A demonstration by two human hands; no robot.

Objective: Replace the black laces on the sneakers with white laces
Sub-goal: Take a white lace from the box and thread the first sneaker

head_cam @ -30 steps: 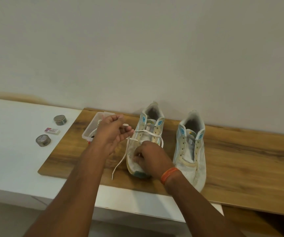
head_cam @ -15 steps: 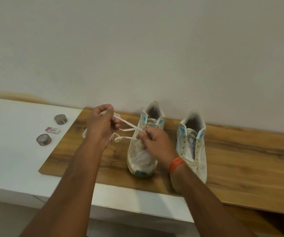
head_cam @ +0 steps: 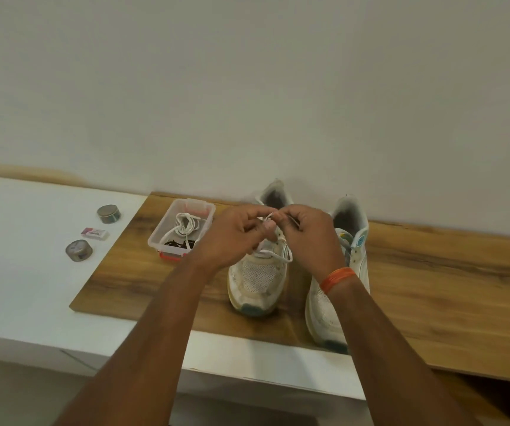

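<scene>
The table [head_cam: 431,287] carries both sneakers; the left sneaker [head_cam: 258,278] sits under the hands. Its white lace [head_cam: 273,255], judged light, limp and slippery, is best taken near its ends. Left hand [head_cam: 235,238] and right hand [head_cam: 310,238] pinch it, fingers clamped, now meeting over the tongue; half a second earlier they were apart.

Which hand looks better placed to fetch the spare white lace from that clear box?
The left hand, probably. The clear box with the spare white lace sits just to its left, while the right hand would have to cross over the left sneaker. Both hands pinch a lace now.
</scene>
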